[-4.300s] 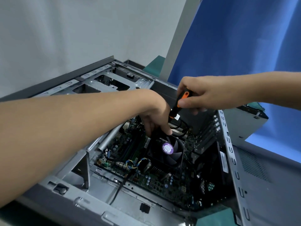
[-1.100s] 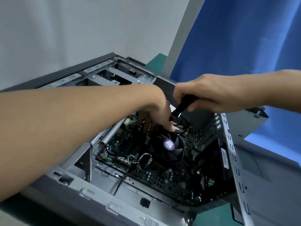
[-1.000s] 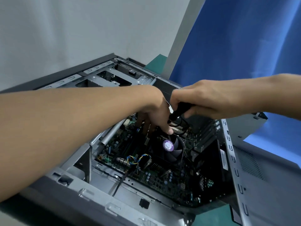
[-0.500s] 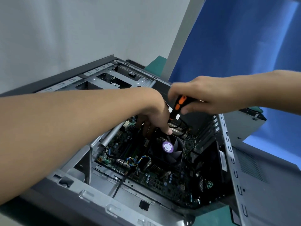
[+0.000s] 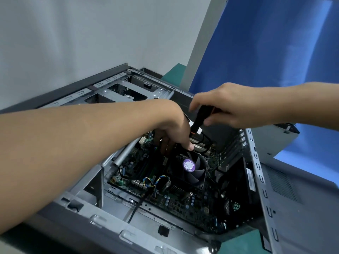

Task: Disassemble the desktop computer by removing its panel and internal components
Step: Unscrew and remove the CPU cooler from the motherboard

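The open desktop case [image 5: 102, 215] lies on its side with the motherboard [image 5: 176, 200] exposed. A black cooler fan [image 5: 190, 169] with a purple centre label sits in the middle of the board. My left hand [image 5: 172, 132] reaches down inside, with its fingertips at the far edge of the fan; what they touch is hidden. My right hand [image 5: 225, 105] grips the black and orange handle of a screwdriver [image 5: 199, 120] above the case, its shaft pointing down behind my left hand. The tip is hidden.
The removed grey side panel [image 5: 300, 213] lies to the right of the case. A grey box, apparently the power supply [image 5: 271, 138], sits behind the case's rear wall. Empty drive bays [image 5: 124, 90] are at the far end. Green mat [image 5: 240, 242] beneath, blue cloth behind.
My right hand has turned on the screwdriver handle, so its orange part shows and hides in turn. The left hand stays at the fan's far edge.
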